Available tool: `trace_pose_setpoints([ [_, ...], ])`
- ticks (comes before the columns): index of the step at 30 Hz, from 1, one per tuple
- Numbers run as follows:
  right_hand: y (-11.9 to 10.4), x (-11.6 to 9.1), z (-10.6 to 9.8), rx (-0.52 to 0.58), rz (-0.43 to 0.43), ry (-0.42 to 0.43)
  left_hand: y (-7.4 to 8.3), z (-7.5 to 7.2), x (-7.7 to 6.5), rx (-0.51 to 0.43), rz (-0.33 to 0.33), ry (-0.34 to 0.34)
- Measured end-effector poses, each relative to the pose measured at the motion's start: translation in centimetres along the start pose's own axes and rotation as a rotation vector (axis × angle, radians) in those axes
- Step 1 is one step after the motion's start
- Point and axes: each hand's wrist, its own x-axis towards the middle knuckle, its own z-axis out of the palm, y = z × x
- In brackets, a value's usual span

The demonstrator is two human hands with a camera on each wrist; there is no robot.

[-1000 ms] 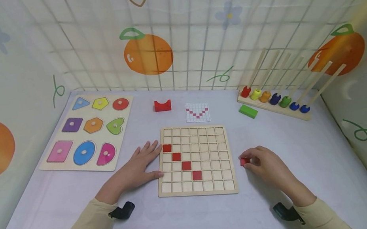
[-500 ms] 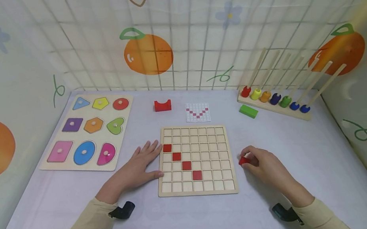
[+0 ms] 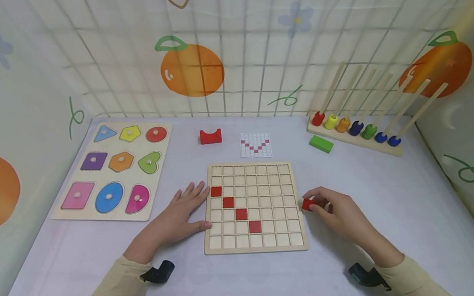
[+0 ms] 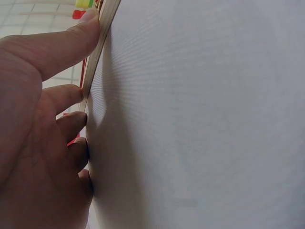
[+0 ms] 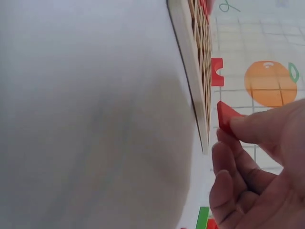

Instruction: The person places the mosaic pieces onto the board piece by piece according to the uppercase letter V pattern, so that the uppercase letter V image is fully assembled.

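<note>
Backdrop (image 3: 247, 37): pale sheeting printed with oranges, flowers and hearts; wire grid pattern at the rear.

Counter (image 3: 259, 289): pale lilac-white covering; carried all items below.

Shape puzzle (image 3: 139, 147): wooden board, far left of the counter; nine coloured pieces with knobs, including a triangle, a hexagon and a heart, all seated.

Grid board (image 3: 263, 191): square, pale wood, ruled into small cells; lay flat at the counter's centre, between both hands.

Peg stand (image 3: 352, 138): wooden base at the back right; seven upright pegs, one notched disc at the foot of each, in red, yellow, orange, dark blue, green, blue and blue.

Left hand (image 3: 178, 219): grip released, fingers and thumb extended; fingertips and thumb rested against the grid board's left edge.

Right hand (image 3: 342, 214): just beside the grid board's right edge; grip closed in a pinch on one red tile, between thumb and fingers.

Pattern card (image 3: 255, 145): white, gridded, marked with a red V; lay flat behind the grid board.

Red block (image 3: 210, 136): curved notch on top; stood left of the pattern card.

Green block (image 3: 321, 144): oblong; lay just in front of the peg stand.

Placed tiles (image 3: 241, 214): four, red, square; sat in cells of the grid board, stepping diagonally from the left column down toward the near side.

Held tile (image 3: 307, 204): red; off the grid board, near its right edge, tilted in the right wrist view.
</note>
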Motion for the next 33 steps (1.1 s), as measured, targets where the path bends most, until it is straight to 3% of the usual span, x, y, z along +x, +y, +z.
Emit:
trace_pose_setpoints([
  [5,-0.6,0.5,0.4,0.04,-0.056,0.003,0.1,0.0,0.0,0.004,-0.007,-0.006],
  [15,-2.7,1.2,1.5,0.087,-0.084,0.0,0.2,-0.1,-0.1,0.004,0.002,0.005],
  [26,-4.8,1.8,3.2,0.14,-0.054,-0.079,0.1,-0.1,-0.1,0.005,0.006,0.005],
  [33,-5.9,1.9,4.1,0.096,-0.034,-0.091,0.0,0.0,0.0,0.0,0.0,0.0],
])
